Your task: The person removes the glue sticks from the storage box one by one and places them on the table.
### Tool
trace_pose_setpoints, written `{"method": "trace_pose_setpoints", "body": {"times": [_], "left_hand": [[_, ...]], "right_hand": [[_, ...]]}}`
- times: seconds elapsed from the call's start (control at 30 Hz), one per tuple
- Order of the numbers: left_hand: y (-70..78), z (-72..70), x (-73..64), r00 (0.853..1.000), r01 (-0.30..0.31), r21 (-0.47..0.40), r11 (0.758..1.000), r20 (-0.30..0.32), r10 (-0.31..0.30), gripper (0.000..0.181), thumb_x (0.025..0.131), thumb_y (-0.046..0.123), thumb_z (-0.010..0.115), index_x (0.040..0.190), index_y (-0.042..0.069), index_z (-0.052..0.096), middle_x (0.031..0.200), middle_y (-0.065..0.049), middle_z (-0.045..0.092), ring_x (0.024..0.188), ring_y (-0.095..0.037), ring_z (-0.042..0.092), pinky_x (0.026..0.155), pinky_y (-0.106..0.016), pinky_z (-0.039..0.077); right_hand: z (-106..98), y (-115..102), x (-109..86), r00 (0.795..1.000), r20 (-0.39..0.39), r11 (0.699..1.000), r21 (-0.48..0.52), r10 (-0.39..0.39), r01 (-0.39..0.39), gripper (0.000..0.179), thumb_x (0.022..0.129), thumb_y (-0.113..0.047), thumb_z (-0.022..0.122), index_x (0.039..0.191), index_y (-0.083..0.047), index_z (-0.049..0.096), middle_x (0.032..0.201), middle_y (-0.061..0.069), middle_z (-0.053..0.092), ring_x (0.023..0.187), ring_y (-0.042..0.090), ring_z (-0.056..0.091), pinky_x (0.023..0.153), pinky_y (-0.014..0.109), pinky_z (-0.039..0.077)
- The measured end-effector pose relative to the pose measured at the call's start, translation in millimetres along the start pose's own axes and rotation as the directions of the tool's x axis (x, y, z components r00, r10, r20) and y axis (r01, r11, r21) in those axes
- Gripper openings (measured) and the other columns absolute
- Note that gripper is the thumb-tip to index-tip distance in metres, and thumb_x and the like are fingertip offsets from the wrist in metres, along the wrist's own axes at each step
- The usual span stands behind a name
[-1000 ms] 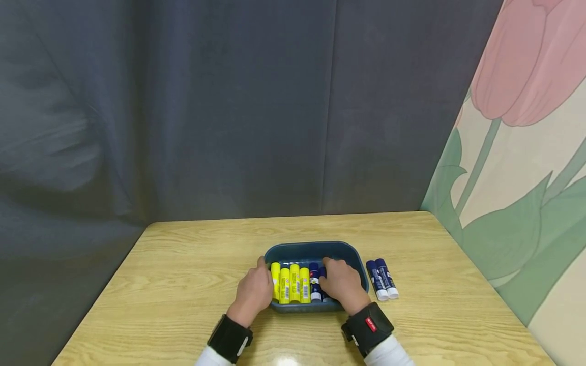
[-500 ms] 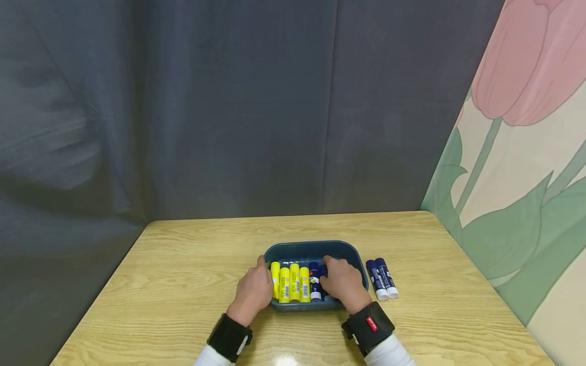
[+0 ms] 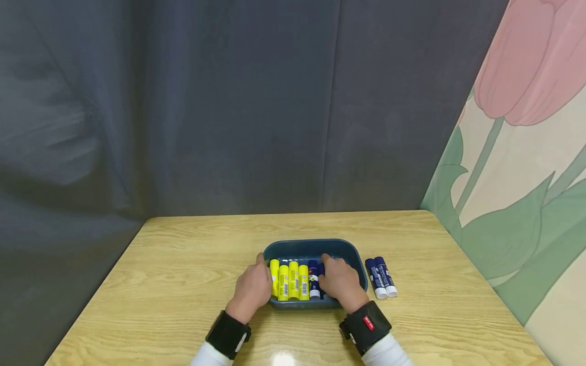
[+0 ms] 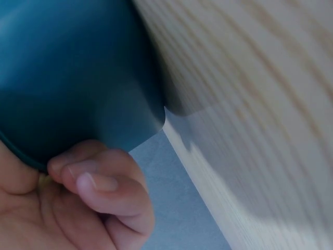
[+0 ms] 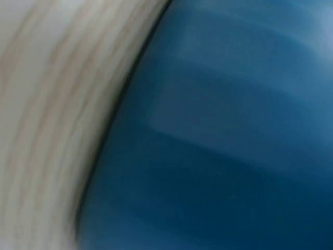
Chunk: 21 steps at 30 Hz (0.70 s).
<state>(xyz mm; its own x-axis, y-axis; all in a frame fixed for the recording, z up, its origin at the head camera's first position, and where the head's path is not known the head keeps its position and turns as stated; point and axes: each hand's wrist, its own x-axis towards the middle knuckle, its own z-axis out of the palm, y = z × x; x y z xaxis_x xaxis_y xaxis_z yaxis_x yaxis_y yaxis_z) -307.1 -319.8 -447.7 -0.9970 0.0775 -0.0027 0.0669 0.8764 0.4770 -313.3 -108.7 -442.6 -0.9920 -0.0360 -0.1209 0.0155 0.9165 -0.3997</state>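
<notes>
A dark blue tray (image 3: 311,249) stands on the table with several yellow glue sticks (image 3: 293,280) lying side by side in its left part. Beside them lies a dark blue glue stick (image 3: 313,279) with a white end. My left hand (image 3: 252,287) grips the tray's left rim; in the left wrist view its curled fingers (image 4: 106,183) press the outer wall. Inside the tray, my right hand (image 3: 342,279) holds another dark blue glue stick (image 3: 321,269), mostly hidden under it. The right wrist view shows only the blurred tray wall (image 5: 218,130) and table.
Two more dark blue glue sticks (image 3: 381,277) with white ends lie together on the wooden table (image 3: 183,284), right of the tray. A dark grey curtain (image 3: 242,112) hangs behind the table. A flowered wall covering (image 3: 517,203) borders the right side.
Both hands keep their places at the tray, and the glue sticks lie as before. The head view has shifted very slightly.
</notes>
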Motion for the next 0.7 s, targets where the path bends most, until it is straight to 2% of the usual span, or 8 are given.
{"method": "trace_pose_setpoints", "body": {"times": [0.43, 0.7], "left_hand": [[-0.8, 0.1, 0.0, 1.0, -0.001, 0.004, 1.0, 0.003, 0.001, 0.05, 0.105, 0.016, 0.042, 0.145, -0.014, 0.035, 0.066, -0.008, 0.049, 0.048, -0.016, 0.048, 0.045, -0.028, 0.037], [-0.7, -0.7, 1.9, 1.0, -0.008, 0.01, 1.0, -0.007, 0.008, 0.05, 0.105, 0.015, 0.043, 0.144, -0.015, 0.037, 0.071, -0.012, 0.055, 0.05, -0.017, 0.049, 0.045, -0.029, 0.037]], "right_hand": [[1.8, 0.7, -0.5, 1.0, -0.008, 1.0, 0.007, -0.022, 0.022, 0.048, 0.087, -0.016, 0.072, 0.132, -0.006, 0.06, 0.113, 0.018, 0.068, 0.077, 0.025, 0.06, 0.064, 0.045, 0.054], [1.4, 0.9, -0.4, 0.999, -0.015, 1.0, 0.005, -0.03, 0.03, 0.049, 0.087, -0.017, 0.073, 0.133, -0.006, 0.06, 0.116, 0.019, 0.067, 0.082, 0.026, 0.061, 0.068, 0.047, 0.055]]}}
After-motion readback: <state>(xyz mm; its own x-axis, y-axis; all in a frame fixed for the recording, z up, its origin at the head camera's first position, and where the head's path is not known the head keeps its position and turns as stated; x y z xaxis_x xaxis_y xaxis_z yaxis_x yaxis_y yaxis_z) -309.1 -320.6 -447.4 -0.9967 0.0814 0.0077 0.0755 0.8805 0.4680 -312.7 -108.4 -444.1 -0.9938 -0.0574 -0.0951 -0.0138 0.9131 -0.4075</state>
